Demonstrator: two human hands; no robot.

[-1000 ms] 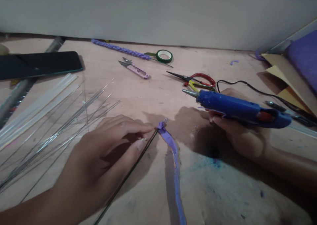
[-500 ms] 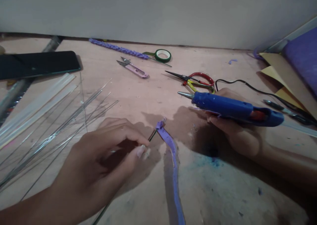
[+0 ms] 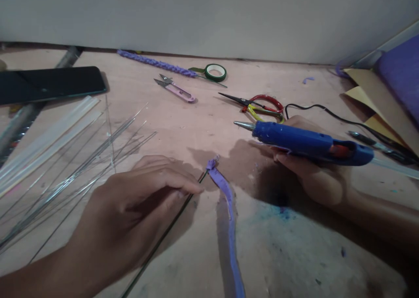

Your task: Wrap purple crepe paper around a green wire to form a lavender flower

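My left hand point(image 3: 144, 210) is closed, thumb and fingers pinching a thin dark green wire stem point(image 3: 163, 233) near its upper end. At the tip of that stem sits a small purple bud point(image 3: 212, 163). From the bud a long purple strip point(image 3: 231, 228) trails down over the table toward me. My right hand point(image 3: 314, 175) is wrapped round a blue glue gun point(image 3: 294, 140), whose metal nozzle points left, above and to the right of the bud and apart from it. Part of that hand's fingers is hidden behind the gun.
Bare wires point(image 3: 81, 175) and clear glue sticks point(image 3: 49, 145) lie at left below a black phone point(image 3: 52, 84). Farther back are a purple wrapped stem point(image 3: 157, 64), green tape point(image 3: 215, 80), thread snips point(image 3: 176, 90) and scissors point(image 3: 244, 101). A pen point(image 3: 379, 147) lies at right.
My left thumb has drawn in under the fingers, and more of the stem shows below the hand. The glue gun has barely shifted; the bud and strip look the same.
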